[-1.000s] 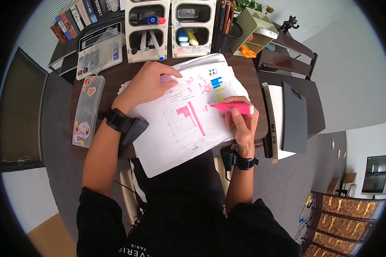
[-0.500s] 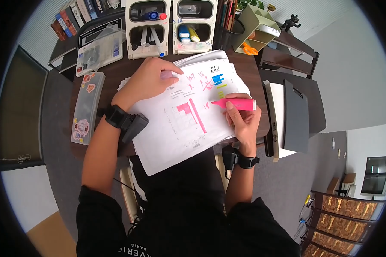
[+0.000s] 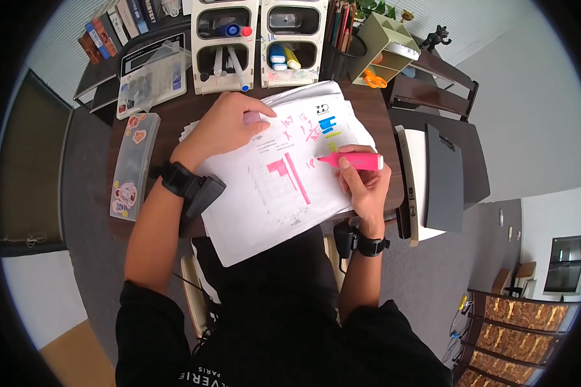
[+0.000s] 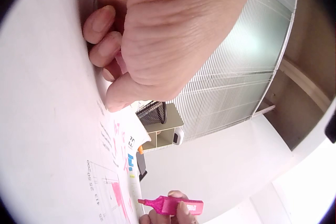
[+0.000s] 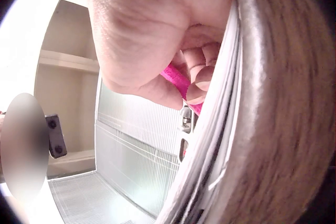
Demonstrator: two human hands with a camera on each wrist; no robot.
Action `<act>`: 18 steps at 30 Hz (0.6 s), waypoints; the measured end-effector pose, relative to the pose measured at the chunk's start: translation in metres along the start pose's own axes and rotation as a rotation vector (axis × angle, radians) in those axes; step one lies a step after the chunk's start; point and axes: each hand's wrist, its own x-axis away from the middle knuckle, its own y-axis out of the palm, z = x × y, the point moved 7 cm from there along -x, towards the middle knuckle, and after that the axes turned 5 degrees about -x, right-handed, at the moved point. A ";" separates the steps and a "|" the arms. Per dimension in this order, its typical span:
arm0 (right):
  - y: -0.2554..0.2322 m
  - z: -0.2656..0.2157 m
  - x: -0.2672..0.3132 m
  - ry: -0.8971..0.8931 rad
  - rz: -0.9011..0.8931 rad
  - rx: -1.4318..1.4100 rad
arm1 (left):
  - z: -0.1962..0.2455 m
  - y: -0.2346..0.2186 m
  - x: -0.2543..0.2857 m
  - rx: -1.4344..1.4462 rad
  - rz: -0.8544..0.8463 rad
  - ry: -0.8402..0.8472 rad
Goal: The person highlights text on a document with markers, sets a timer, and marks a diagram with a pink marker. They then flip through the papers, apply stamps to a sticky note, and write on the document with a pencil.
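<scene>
Paper [image 3: 274,193] lay stacked on the worktop [image 3: 174,119] — one pink highlighter [image 3: 352,161], bright and stubby, pinched in the right hand [image 3: 365,187], tip on the sheet; left hand [image 3: 226,126] pressed flat, fingers relaxed.

I see the white printed paper stack [image 3: 271,187] at centre of the round dark wooden table [image 3: 168,116], w/ clear stickered pencil case [image 3: 132,164] to its left, white marker organisers [image 3: 223,45] behind, grey clipboard [image 3: 442,177] off right.
</scene>
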 end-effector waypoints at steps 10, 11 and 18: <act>0.000 -0.002 0.001 0.021 0.001 -0.011 | 0.001 0.000 0.000 -0.025 -0.013 -0.029; 0.001 -0.003 0.000 0.016 0.003 -0.010 | 0.002 0.000 -0.001 -0.026 -0.011 -0.024; 0.001 -0.003 0.002 0.014 -0.003 0.001 | -0.002 0.003 0.000 -0.024 0.020 0.055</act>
